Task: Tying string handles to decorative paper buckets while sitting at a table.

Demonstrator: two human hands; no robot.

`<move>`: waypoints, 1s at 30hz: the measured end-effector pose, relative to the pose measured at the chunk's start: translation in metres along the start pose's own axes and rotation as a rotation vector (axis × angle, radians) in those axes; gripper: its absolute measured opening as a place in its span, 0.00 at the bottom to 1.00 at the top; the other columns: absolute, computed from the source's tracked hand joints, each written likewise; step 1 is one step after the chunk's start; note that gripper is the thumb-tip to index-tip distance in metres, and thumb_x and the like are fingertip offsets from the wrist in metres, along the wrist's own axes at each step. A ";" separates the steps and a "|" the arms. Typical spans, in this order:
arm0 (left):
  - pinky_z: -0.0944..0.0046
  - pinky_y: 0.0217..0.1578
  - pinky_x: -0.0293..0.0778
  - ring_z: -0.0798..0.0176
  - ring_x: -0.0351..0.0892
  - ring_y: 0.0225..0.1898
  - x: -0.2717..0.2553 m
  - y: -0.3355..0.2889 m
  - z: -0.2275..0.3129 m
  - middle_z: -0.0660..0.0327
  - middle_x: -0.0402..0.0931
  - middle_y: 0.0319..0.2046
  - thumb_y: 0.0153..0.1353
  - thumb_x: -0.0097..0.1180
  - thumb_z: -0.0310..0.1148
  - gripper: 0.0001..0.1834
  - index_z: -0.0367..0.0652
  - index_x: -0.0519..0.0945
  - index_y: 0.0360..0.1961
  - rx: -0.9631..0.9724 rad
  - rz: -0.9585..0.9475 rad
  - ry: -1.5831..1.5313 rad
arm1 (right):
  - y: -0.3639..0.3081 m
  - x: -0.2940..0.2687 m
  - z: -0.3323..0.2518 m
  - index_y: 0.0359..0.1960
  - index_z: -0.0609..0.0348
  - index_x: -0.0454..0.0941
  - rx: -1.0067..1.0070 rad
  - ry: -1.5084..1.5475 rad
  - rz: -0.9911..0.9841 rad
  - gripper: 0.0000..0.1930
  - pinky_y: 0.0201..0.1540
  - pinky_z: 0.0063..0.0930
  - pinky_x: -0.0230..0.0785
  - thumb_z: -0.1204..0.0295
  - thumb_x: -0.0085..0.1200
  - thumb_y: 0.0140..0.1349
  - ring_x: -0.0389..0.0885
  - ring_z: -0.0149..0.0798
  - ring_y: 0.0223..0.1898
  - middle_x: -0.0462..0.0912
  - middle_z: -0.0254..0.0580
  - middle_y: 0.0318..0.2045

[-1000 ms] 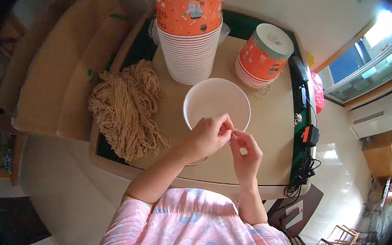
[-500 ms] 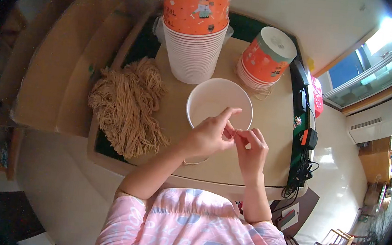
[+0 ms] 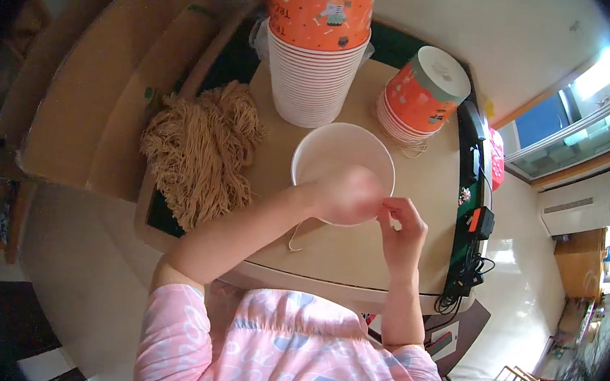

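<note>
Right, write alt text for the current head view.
A person's blurred left hand is at the mouth of a white bucket, the right hand at its rim. A tan string bundle lies left; two stacks of orange-printed buckets stand behind.

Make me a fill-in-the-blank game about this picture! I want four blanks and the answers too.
1. The blurred hand over the open bucket is the person's ______ one.
2. The short bucket stack stands to the ______ of the tall bucket stack.
3. Besides teal and white, the main colour on the short bucket stack is ______.
4. The bundle of string lies to the ______ of the open bucket.

Missing words: left; right; orange; left.
</note>
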State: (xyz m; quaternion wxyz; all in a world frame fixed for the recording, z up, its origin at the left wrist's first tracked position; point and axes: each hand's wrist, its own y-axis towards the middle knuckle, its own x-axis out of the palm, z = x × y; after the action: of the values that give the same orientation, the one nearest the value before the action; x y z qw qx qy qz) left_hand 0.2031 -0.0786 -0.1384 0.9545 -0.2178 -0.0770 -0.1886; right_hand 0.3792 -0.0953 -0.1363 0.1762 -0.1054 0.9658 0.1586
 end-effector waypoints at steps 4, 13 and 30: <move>0.73 0.13 0.59 0.75 0.64 0.14 -0.007 0.009 0.000 0.64 0.72 0.19 0.67 0.45 0.34 0.13 0.36 0.77 0.38 -0.138 0.012 0.151 | 0.006 -0.005 -0.002 0.32 0.64 0.80 -0.108 -0.066 -0.009 0.05 0.33 0.23 0.71 0.81 0.61 0.53 0.78 0.33 0.28 0.80 0.41 0.27; 0.71 0.11 0.50 0.76 0.55 0.11 -0.010 0.014 0.006 0.70 0.65 0.14 0.66 0.50 0.44 0.20 0.40 0.80 0.24 -0.323 -0.054 0.167 | 0.008 0.006 -0.002 0.32 0.56 0.82 -0.211 -0.172 -0.034 0.08 0.32 0.28 0.71 0.81 0.63 0.49 0.76 0.38 0.30 0.75 0.39 0.28; 0.74 0.18 0.59 0.77 0.65 0.18 -0.006 -0.003 0.008 0.69 0.72 0.22 0.59 0.58 0.31 0.06 0.40 0.81 0.31 -0.199 -0.030 -0.056 | -0.007 0.008 0.024 0.32 0.62 0.79 -0.080 0.316 0.064 0.04 0.35 0.23 0.70 0.80 0.60 0.55 0.77 0.30 0.35 0.79 0.38 0.35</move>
State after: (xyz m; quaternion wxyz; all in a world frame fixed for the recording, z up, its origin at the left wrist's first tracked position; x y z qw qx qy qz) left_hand 0.1962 -0.0754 -0.1316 0.9227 -0.3155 -0.0876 -0.2035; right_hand 0.3808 -0.0951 -0.1628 0.0128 -0.1052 0.9772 0.1840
